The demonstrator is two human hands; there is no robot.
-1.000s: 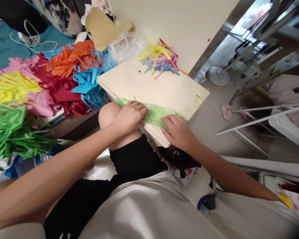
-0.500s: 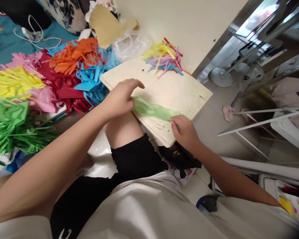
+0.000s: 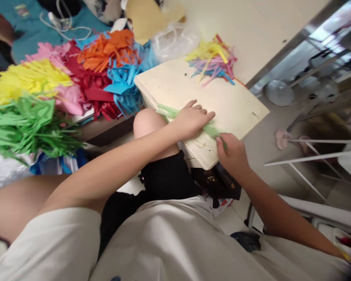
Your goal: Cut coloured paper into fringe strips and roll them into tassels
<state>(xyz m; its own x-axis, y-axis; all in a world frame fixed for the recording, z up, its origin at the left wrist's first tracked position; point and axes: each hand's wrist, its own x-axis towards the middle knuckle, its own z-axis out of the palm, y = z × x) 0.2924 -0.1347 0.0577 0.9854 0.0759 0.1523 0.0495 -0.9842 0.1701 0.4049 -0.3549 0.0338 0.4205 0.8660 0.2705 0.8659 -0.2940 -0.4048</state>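
A strip of light green paper (image 3: 167, 112) lies along the near edge of a pale wooden board (image 3: 222, 97) resting on my knee. My left hand (image 3: 193, 120) lies flat on the middle of the strip with its fingers stretched out, pressing it to the board. My right hand (image 3: 233, 153) is closed in a pinch on the strip's right end, just off the board's near corner. The part of the strip under my left hand is hidden.
Piles of cut fringed paper lie to the left: green (image 3: 26, 125), yellow (image 3: 29, 80), pink, red, orange (image 3: 105, 48) and blue (image 3: 125, 84). A small heap of mixed strips (image 3: 212, 58) sits at the board's far edge. A fan base (image 3: 276, 93) and white rods (image 3: 310, 156) stand on the right.
My left hand slid right along the green strip and now lies flat on its middle. My right hand has drawn back slightly, pinching the strip's end. The view shifted, so the piles sit lower and further right.
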